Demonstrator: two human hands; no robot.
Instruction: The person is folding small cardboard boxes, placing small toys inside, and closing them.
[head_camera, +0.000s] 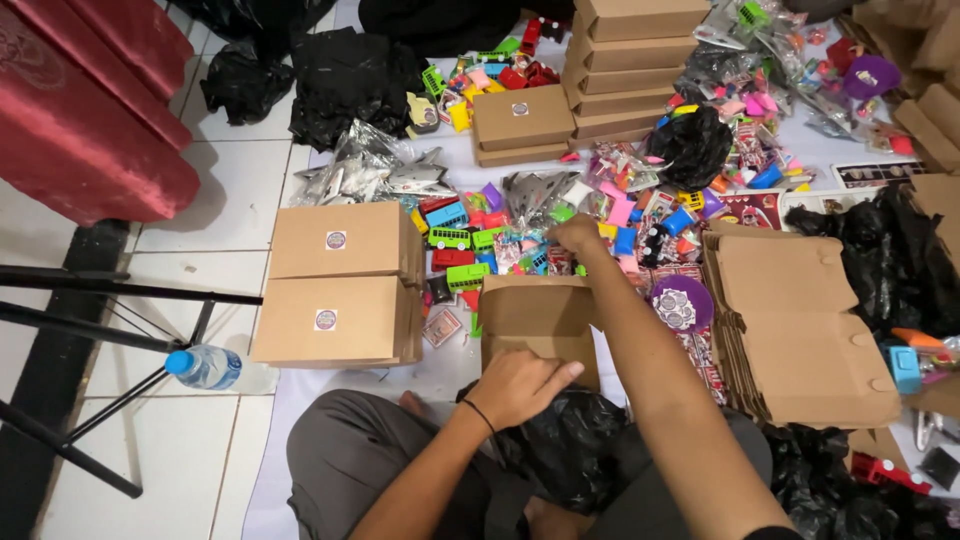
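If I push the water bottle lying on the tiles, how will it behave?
The water bottle lies on its side on smooth floor tiles, so it will probably roll. It looks like thin clear plastic, likely light and easily dented. A black stand leg beside it might stop it.

**Even indoor light, slight motion blur**

Soft, bright overhead light fills the scene. The white tiled floor (240, 190) shows mild glare at nine o'clock. Shadows are faint and short. Small toys blur slightly at twelve o'clock. Edges bend gently outward, wide-angle.

An open brown cardboard box (537, 315) stands on the floor just before the lap, lid flap tilted up.
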